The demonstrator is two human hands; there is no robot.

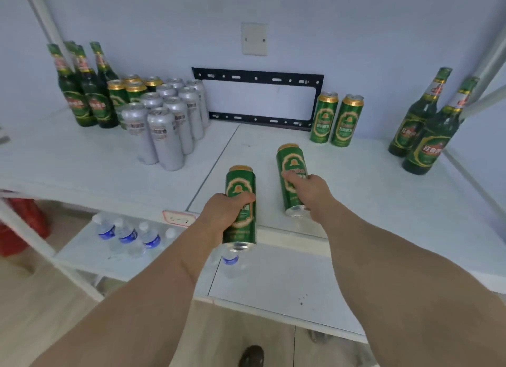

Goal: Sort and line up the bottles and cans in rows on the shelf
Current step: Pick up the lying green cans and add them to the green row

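Two green beer cans held over the front of the white shelf (pixel 82 158), one per hand.

Left hand (pixel 223 212) wraps its fingers round a tall green can (pixel 241 186) with a gold rim and bare metal base, tilted top-away at the shelf's front edge. Right hand (pixel 308 187) grips a matching second can (pixel 290 161) just right of it. Smooth matte shelf boards. Behind the held cans, near the black perforated metal bracket (pixel 258 78): two upright green cans (pixel 338 120). Left of the bracket: silver cans (pixel 167 120) clustered, more green cans (pixel 128 88), green glass bottles (pixel 82 93). Far right of it: two more bottles (pixel 427 125).
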